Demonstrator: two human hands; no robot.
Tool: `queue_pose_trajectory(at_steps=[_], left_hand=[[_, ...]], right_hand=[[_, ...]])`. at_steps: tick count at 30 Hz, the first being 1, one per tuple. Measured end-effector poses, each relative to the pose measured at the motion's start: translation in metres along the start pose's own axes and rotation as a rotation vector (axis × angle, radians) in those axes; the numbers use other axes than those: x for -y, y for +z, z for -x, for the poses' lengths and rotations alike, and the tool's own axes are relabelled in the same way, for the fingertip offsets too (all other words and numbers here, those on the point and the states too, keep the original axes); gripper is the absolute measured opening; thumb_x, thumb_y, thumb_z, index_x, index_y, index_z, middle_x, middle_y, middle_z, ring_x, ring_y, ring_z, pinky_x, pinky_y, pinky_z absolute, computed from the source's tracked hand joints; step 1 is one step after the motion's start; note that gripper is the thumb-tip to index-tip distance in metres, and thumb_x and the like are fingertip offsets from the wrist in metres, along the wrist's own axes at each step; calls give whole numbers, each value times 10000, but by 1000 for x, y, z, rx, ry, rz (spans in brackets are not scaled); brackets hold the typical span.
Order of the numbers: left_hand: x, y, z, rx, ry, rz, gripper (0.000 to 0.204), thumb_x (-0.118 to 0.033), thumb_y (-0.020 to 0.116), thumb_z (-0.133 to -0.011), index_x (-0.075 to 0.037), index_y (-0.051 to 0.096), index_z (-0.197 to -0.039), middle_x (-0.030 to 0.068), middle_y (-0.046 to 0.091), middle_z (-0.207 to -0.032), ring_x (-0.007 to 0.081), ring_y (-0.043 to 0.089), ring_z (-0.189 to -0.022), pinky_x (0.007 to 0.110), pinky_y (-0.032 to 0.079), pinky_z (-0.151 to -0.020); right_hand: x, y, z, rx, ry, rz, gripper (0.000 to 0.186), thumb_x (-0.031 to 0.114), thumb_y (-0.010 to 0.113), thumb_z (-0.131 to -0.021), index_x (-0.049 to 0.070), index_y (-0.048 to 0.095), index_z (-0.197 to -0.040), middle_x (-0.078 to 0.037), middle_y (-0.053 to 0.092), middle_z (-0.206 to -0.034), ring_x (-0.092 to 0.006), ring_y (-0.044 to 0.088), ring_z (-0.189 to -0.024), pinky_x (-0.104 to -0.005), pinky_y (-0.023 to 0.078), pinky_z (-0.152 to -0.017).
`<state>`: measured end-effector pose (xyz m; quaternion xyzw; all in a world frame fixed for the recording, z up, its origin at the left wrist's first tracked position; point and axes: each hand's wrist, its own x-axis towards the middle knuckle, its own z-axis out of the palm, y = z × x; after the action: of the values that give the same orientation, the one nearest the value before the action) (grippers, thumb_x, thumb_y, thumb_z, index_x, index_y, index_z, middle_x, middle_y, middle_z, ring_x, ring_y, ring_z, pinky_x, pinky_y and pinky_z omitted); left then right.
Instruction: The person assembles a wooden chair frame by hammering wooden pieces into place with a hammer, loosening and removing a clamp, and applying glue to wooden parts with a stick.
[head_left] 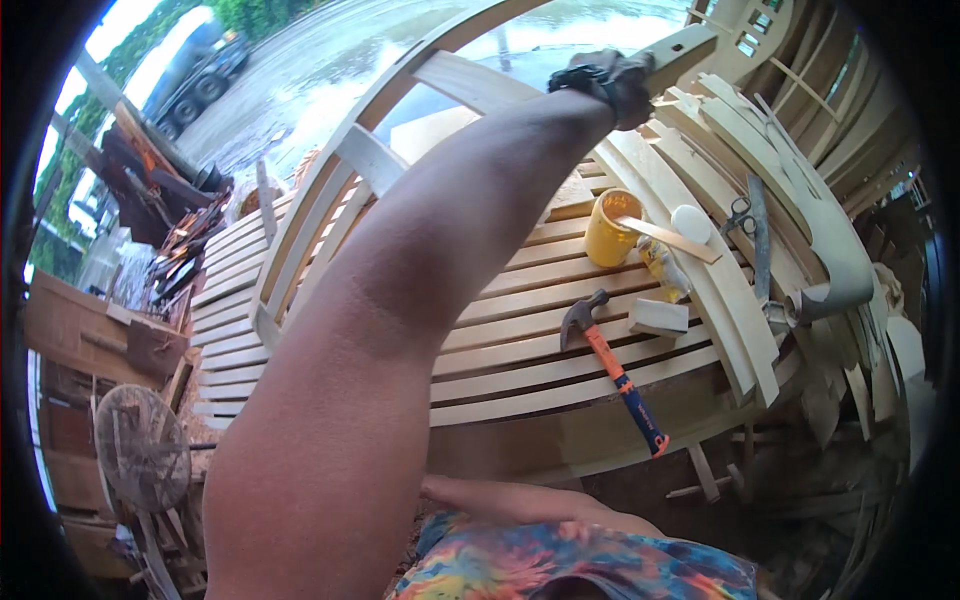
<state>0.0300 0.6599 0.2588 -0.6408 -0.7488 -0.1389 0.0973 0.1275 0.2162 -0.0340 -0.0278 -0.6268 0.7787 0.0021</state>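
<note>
My left arm reaches far across the slatted wooden bench top. At its end my left hand (630, 88), with a dark band at the wrist, is closed around a pale wooden bar (685, 52). The bar has a small hole near its end. Under and beside this arm lies a curved wooden frame (330, 170) with short crosspieces (372, 160). My right forearm (520, 498) crosses low in front of my body, and its hand is hidden behind the left arm. A claw hammer (612, 370) with an orange and dark blue handle lies on the slats (500, 365).
A yellow tub (610, 232) with a wooden stick (668, 238) across it stands beside a white lid (690, 223), a plastic bag (662, 268) and a small wood block (659, 318). Scissors (740, 215) and long boards lie right. A round fan (142, 447) stands left; a tanker truck (195, 75) is outside.
</note>
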Motion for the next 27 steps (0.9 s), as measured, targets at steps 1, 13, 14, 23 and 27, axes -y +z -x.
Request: queue_pose_trajectory(at_steps=[1, 13, 14, 23, 27], left_hand=[[8, 5, 5, -15, 16, -52, 584, -444, 619, -922, -205, 485, -1438, 164, 716, -1075, 348, 706, -982, 488, 558, -870], [43, 69, 38, 236, -1, -12, 483, -198, 464, -955, -65, 471, -1420, 206, 653, -1203, 360, 652, -1127, 455, 535, -946], [42, 76, 39, 244, -3, -22, 484, -209, 470, -956, -64, 474, -1418, 210, 652, -1206, 357, 651, -1130, 448, 539, -940], [50, 133, 37, 283, -53, 108, 492, -381, 640, -927, 16, 612, -1217, 234, 696, -1098, 353, 689, -1020, 441, 555, -876], [48, 152, 36, 294, -55, 85, 443, -369, 632, -932, 18, 644, -1146, 243, 688, -1132, 365, 682, -1060, 440, 550, -916]], right_hand=[[-2, 6, -6, 113, 159, -16, 923, 603, 675, -857, 93, 341, -1549, -224, 693, -1153, -321, 698, -999, -449, 534, -924], [-63, 50, -58, 388, 289, -393, 807, 684, 588, -909, 126, 471, -1480, -36, 629, -947, -178, 591, -887, -363, 493, -773], [-68, 51, -56, 425, 287, -414, 775, 696, 564, -918, 130, 505, -1445, -46, 625, -1053, -187, 573, -1010, -352, 520, -792], [-56, 45, -50, 413, 349, -319, 956, 737, 457, -933, 45, 277, -1567, -203, 446, -1498, -293, 422, -1387, -412, 451, -1071], [-46, 35, -26, 327, 230, 6, 971, 738, 352, -963, -29, 251, -1550, -247, 391, -1546, -337, 391, -1432, -383, 287, -1193]])
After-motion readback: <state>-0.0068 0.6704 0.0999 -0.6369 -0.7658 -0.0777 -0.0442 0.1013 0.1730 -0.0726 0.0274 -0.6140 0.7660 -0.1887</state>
